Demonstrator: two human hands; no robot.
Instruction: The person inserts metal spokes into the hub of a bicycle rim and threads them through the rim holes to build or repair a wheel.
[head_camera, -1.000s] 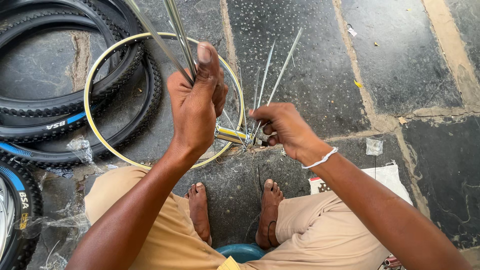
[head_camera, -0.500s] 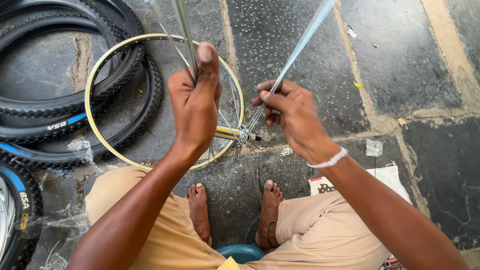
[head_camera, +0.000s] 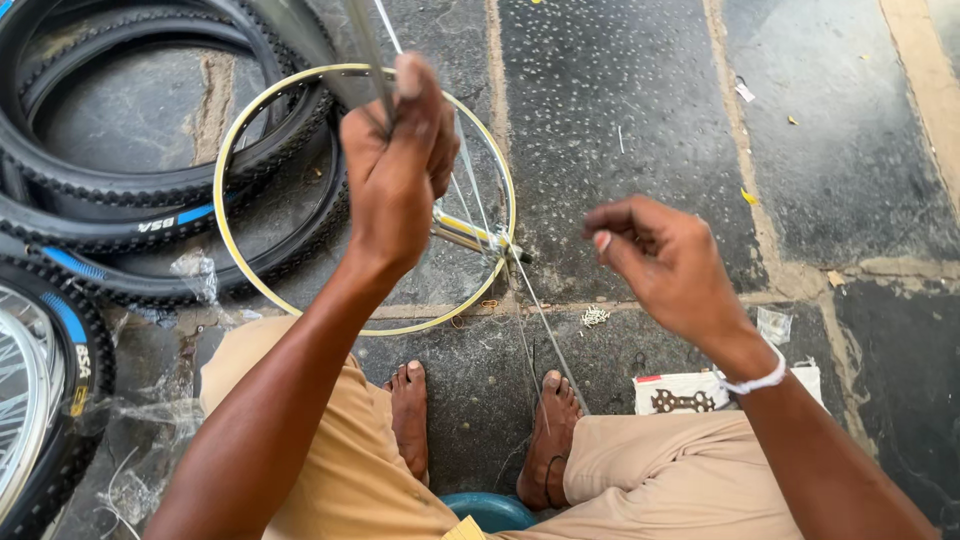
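**Mia:** Since half a second ago, the right hand (head_camera: 672, 262) has let go of the long spoke it held up and moved out to the right of the frame. What is it doing now?

**Ben:** It holds nothing. Its fingers are bent in, with the thumb and first finger close together but pinching only air.

**Mia:** And the left hand (head_camera: 395, 175)?

**Ben:** It is up near the top middle of the frame. Its fingers are shut tight on a bunch of thin metal spokes (head_camera: 365, 50) that stick up out of the picture.

**Mia:** Where is the wheel?

**Ben:** The yellow-edged rim (head_camera: 225, 145) lies flat on the dark stone floor (head_camera: 620, 120), left of the middle, just under that left hand. The hub (head_camera: 468, 232) sits inside the ring, with a few spokes already running out from it. One thin spoke (head_camera: 545, 340) slants down toward the bare feet (head_camera: 552, 435).

**Mia:** What could go wrong?

**Ben:** I think the bunch could slide out if the grip goes loose, since the spokes are thin and smooth. The loose slanted spoke could poke a foot, because it ends so near the toes. Also the small bits (head_camera: 595, 317) on the floor could roll away if bumped.

**Mia:** What else is around?

**Ben:** Black tyres (head_camera: 110, 190) sit at the upper left.
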